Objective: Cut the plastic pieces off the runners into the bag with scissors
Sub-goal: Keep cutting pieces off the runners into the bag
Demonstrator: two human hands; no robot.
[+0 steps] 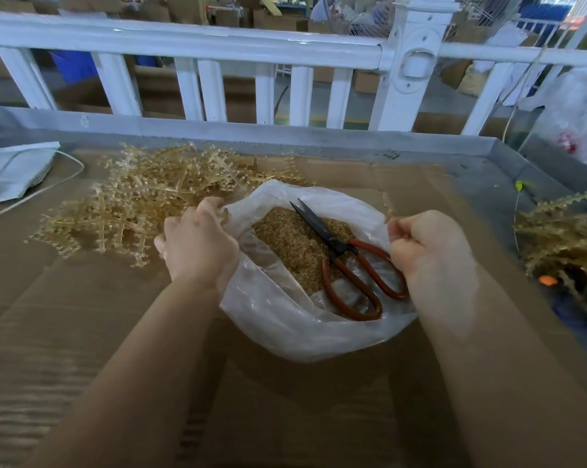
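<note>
A clear plastic bag [295, 325] lies open on the cardboard in front of me. Many small amber plastic pieces [292, 241] fill its bottom. Scissors with red handles and black blades [349, 261] lie inside on top of the pieces, blades pointing away to the left. My left hand [197, 241] grips the bag's left rim with curled fingers. My right hand [424, 244] grips the right rim, fingers curled. A heap of amber runners [140, 201] lies just left of and behind the bag.
A second pile of amber runners [562, 231] lies at the right edge. A grey cloth bag with a cord [12, 170] sits far left. Cardboard [82, 332] covers the metal table; a white railing [218, 52] stands behind. A plastic sack [575, 109] hangs far right.
</note>
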